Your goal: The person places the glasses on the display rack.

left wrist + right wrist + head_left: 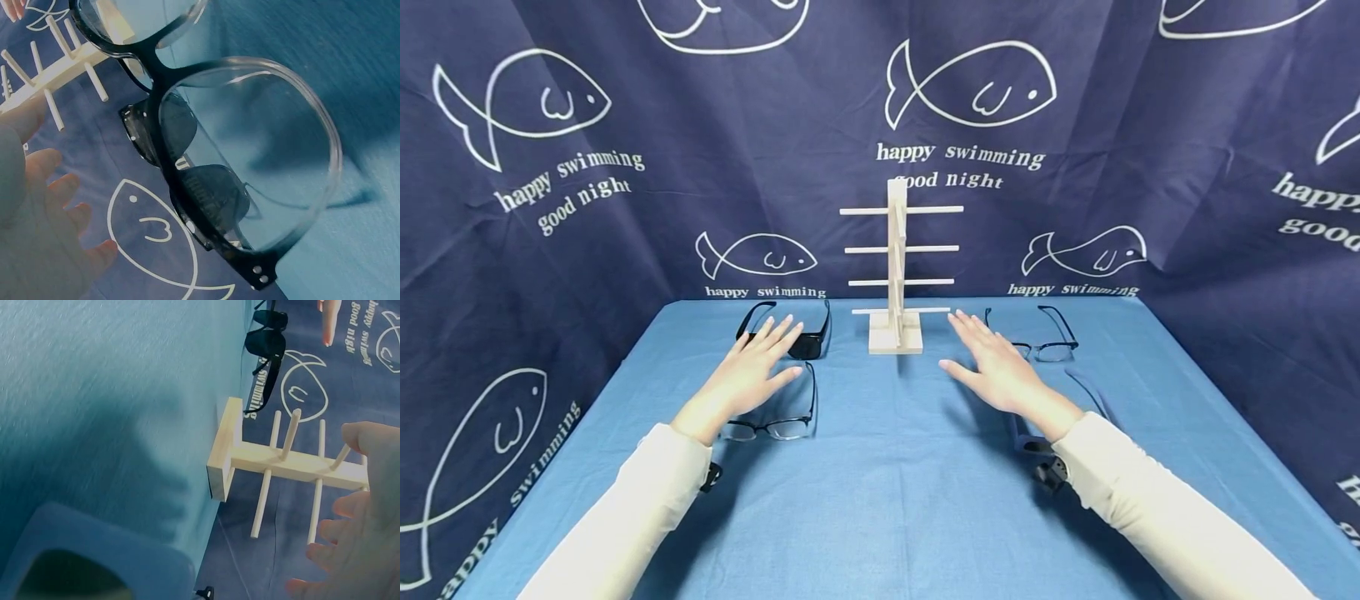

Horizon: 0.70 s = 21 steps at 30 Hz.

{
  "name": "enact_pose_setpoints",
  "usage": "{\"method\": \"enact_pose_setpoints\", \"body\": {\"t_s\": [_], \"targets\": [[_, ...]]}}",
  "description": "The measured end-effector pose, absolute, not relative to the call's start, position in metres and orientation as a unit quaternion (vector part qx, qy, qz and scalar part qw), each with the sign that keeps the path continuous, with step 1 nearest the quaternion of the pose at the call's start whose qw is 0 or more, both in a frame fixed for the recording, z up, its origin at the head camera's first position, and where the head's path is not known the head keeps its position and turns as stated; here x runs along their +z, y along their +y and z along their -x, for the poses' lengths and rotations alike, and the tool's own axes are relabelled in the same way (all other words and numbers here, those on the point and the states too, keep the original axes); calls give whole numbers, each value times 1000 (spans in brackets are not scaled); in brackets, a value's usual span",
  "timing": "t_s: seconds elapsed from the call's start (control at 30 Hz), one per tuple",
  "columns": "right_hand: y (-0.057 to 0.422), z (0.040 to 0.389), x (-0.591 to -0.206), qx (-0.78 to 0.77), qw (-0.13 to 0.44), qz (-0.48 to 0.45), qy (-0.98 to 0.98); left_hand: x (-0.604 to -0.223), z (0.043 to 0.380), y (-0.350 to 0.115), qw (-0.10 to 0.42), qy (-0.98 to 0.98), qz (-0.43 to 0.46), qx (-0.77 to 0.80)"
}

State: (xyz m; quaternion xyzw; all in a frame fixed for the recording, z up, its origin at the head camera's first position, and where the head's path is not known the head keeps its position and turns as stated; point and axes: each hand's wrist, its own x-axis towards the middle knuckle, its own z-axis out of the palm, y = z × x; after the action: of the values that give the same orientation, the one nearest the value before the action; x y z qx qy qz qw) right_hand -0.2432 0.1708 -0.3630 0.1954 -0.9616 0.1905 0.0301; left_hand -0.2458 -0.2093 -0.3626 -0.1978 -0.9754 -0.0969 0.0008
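Observation:
My left hand (747, 373) hovers with spread fingers over the left side of the table, holding nothing. Below it lie dark-framed clear glasses (788, 428); black sunglasses (807, 347) sit behind them, partly covered by the fingers. On the other side my right hand (1000, 372) is likewise spread and bare, above blue-framed sunglasses (1021, 439) that the wrist partly hides. Thin dark-framed glasses (1056, 352) rest farther back. The clear glasses (164, 76) loom large in the left wrist view; the right wrist view catches a corner of the blue frame (125, 532).
Between the hands, at the table's back edge, stands a pale wooden display rack (897, 267) with several crossbars and a square base. Blue cloth (880, 500) covers the table. A navy curtain (820, 108) with white fish drawings hangs right behind.

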Motion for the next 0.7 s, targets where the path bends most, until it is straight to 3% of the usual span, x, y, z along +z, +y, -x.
{"method": "enact_pose_setpoints", "body": {"t_s": [0.7], "targets": [[137, 234, -364, 292, 31, -203, -934, -368, 240, -228, 21, -978, 182, -94]]}}
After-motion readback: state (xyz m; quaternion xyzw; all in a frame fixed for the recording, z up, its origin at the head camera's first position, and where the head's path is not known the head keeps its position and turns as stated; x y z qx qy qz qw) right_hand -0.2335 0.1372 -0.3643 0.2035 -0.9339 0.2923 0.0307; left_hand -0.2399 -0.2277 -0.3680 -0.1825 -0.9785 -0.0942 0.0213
